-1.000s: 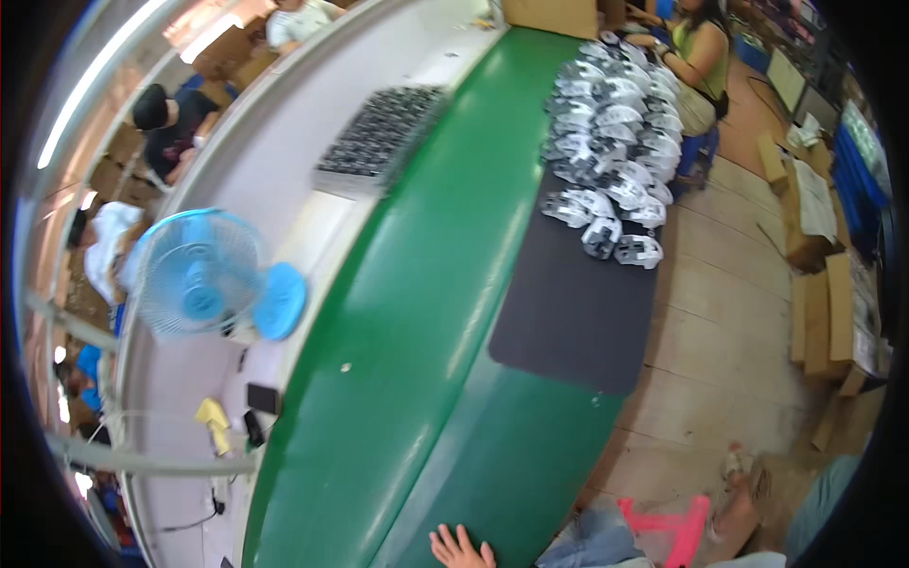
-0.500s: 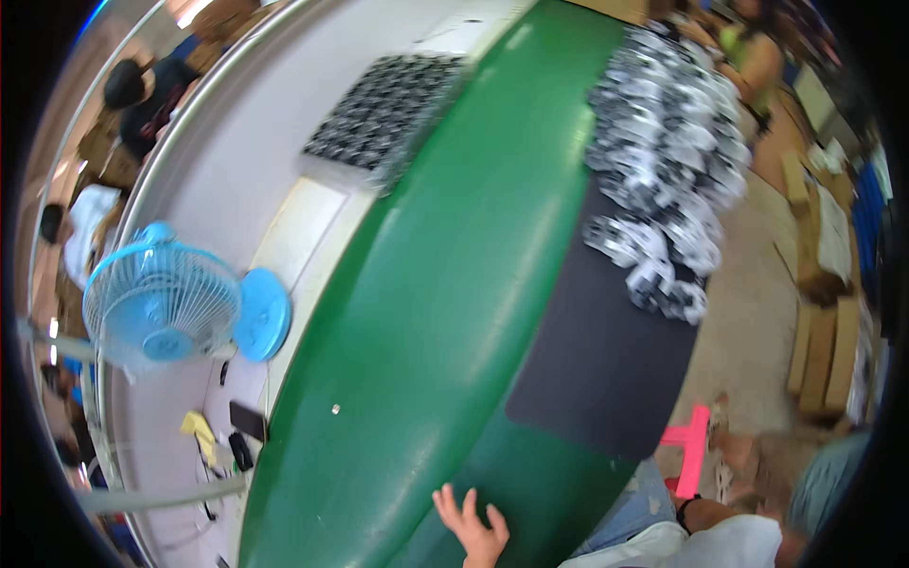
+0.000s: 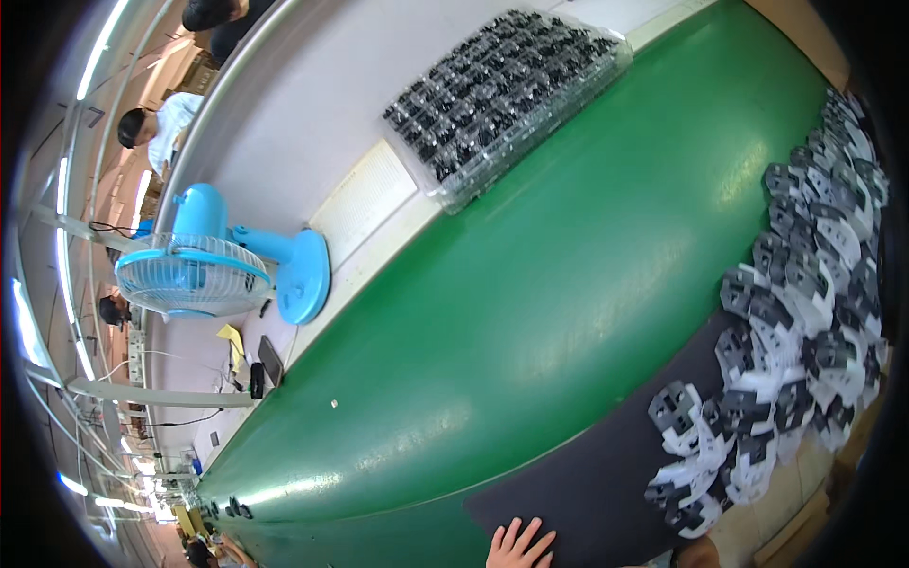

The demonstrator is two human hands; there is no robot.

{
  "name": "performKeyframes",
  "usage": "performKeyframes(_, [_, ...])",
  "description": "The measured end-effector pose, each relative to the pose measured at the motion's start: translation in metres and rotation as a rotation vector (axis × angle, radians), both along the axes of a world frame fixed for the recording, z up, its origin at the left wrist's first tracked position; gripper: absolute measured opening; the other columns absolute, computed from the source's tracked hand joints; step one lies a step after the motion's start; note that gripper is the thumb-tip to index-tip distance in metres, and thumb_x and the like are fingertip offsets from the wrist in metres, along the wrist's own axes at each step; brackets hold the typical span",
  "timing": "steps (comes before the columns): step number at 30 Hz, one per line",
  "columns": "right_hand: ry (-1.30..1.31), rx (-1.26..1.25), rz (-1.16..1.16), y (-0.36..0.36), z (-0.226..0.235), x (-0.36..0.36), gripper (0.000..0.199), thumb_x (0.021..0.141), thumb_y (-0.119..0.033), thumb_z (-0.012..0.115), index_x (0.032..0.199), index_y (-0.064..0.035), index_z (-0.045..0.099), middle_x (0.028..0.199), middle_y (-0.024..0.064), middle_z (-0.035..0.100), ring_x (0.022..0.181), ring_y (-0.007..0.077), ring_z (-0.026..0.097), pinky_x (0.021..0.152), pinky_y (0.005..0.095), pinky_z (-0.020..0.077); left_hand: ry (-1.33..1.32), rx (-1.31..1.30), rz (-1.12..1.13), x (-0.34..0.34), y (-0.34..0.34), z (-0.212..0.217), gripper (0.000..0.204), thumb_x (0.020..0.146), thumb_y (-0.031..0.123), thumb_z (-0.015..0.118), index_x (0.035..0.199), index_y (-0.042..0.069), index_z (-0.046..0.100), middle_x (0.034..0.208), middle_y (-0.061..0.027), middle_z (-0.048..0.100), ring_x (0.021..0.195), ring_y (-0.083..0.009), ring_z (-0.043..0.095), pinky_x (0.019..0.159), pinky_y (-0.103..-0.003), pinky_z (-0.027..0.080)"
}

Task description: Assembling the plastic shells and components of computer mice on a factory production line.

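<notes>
My left hand (image 3: 519,545) is at the lower edge, fingers spread and holding nothing. It lies over the near-left part of a dark grey mat (image 3: 578,492). A patch of skin shows at the lower edge right of that hand, but I cannot tell what it belongs to; no right hand can be made out. On the mat's right part sits a large heap of white and dark grey moulded plastic parts (image 3: 757,402), stretching away to the far right. A clear plastic tray stack (image 3: 507,95) filled with small black parts stands at the far side.
A green work surface (image 3: 530,312) runs diagonally, with a tiny pale piece (image 3: 334,404) on it. On the white ledge beyond are a blue fan (image 3: 194,275), a paper sheet (image 3: 365,201) and a dark flat device (image 3: 271,360). Other people (image 3: 156,128) are at upper left.
The view has swung to the right, so the tray and heap look nearer. My left hand has come from over the green surface to the dark mat's edge.
</notes>
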State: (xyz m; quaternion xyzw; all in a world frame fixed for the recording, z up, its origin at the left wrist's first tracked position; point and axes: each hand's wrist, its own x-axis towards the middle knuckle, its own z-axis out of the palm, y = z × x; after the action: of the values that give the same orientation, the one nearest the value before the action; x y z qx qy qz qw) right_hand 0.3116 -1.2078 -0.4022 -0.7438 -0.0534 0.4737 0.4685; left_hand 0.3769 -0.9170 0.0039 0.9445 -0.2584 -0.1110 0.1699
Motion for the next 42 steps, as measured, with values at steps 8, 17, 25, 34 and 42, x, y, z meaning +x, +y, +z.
performKeyframes(8, [-0.105, 0.076, 0.014, -0.006, -0.018, 0.099, 0.027, 0.088, -0.022, 0.054, 0.097, -0.0009, 0.068, 0.092, 0.013, 0.069, 0.081, 0.026, 0.067, 0.073, 0.0368, 0.0529, -0.022, -0.024, 0.029, -0.001, -0.001, 0.0, 0.042, 0.082, 0.03, 0.065, 0.12, 0.014, 0.062, 0.141, -0.0148, 0.044, 0.132, -0.039, 0.037, 0.106, -0.056, 0.029])
performKeyframes(17, [-0.202, -0.051, -0.517, -0.045, 0.017, -0.02, 0.026, 0.088, -0.021, 0.054, 0.098, -0.0006, 0.068, 0.091, 0.0119, 0.07, 0.08, 0.0242, 0.067, 0.072, 0.0362, 0.0531, -0.095, -0.13, -0.01, -0.001, -0.005, 0.009, 0.05, 0.084, 0.022, 0.06, 0.131, 0.007, 0.048, 0.146, -0.0197, 0.034, 0.136, -0.0439, 0.027, 0.109, -0.058, 0.02])
performKeyframes(25, [-0.367, -0.084, -0.983, -0.058, 0.068, -0.122, 0.025, 0.088, -0.02, 0.055, 0.098, -0.0004, 0.068, 0.091, 0.0109, 0.07, 0.079, 0.0225, 0.067, 0.071, 0.0357, 0.0532, -0.251, -0.16, -0.183, -0.003, -0.011, 0.003, 0.049, 0.088, 0.022, 0.055, 0.132, 0.003, 0.046, 0.146, -0.0228, 0.034, 0.135, -0.0453, 0.028, 0.11, -0.056, 0.02])
performKeyframes(34, [-0.456, 0.242, -1.58, -0.078, 0.242, -0.074, 0.024, 0.094, -0.022, 0.055, 0.101, -0.0008, 0.064, 0.089, 0.0078, 0.069, 0.077, 0.0131, 0.064, 0.068, 0.0258, 0.0507, -0.336, -0.242, -0.241, -0.005, 0.008, -0.004, 0.045, 0.088, 0.022, 0.058, 0.128, 0.002, 0.051, 0.142, -0.0214, 0.041, 0.132, -0.0452, 0.032, 0.108, -0.054, 0.025])
performKeyframes(42, [-0.509, 0.549, -1.569, -0.054, 0.308, -0.087, 0.022, 0.096, -0.02, 0.051, 0.103, -0.0024, 0.064, 0.088, 0.0078, 0.068, 0.077, 0.0111, 0.063, 0.069, 0.0228, 0.0488, -0.355, -0.255, -0.281, -0.007, 0.003, -0.003, 0.042, 0.089, 0.021, 0.058, 0.125, 0.0, 0.053, 0.139, -0.0239, 0.043, 0.13, -0.0472, 0.034, 0.107, -0.054, 0.026])
